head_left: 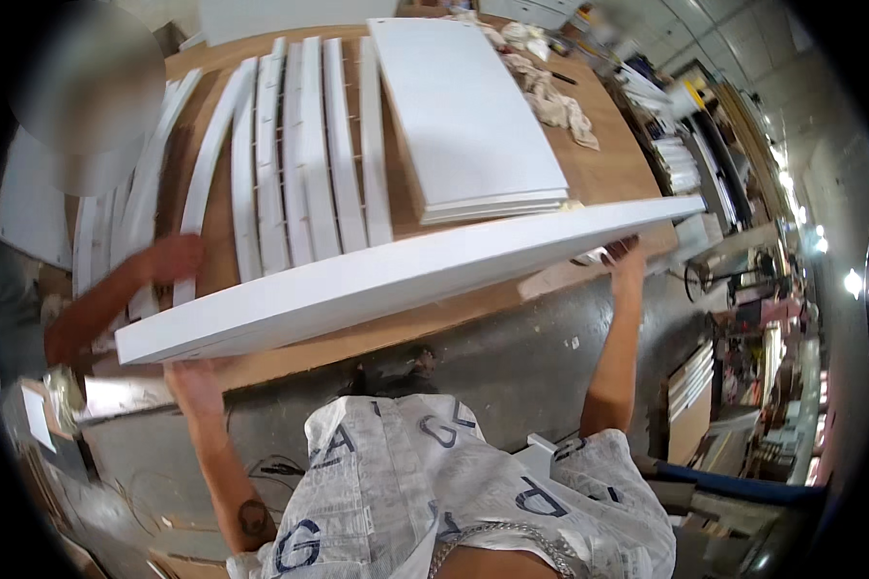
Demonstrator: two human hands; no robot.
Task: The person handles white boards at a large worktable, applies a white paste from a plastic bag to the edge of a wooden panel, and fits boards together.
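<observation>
Two hands, left hand and right hand, fingers curled under long white board, gripping ends.

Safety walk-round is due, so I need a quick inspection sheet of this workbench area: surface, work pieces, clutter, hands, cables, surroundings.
Surface: brown wooden workbench, mostly covered.
Work pieces: long white board held level over the bench's near edge; stack of white panels; row of white slats laid side by side.
Clutter: crumpled rags at the far right of the bench.
Hands: left hand under the board's left end; right hand under its right end; another person's hand rests on the slats.
Cables: thin dark cable on the floor.
Surroundings: grey concrete floor; boards stacked on shelves at right.
</observation>
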